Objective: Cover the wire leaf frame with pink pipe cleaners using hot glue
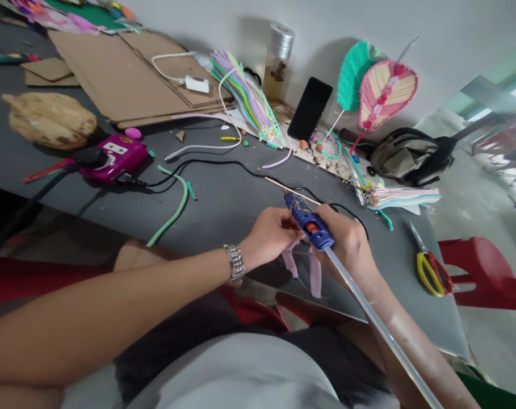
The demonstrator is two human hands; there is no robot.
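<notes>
The right hand [347,244] was closed around a blue hot glue gun [309,224], whose long axis ran diagonally, with a long clear glue stick [379,324] trailing toward the near right. The left hand [268,236] was curled just beside the gun, near the front edge of the dark grey worktop [223,221]. A thin pale wooden stick [294,190] passed above the gun's tip, and lilac strips [315,278] hung below; whether the left hand pinched anything was hidden

No legible print, even on the glue gun [307,222]
</notes>
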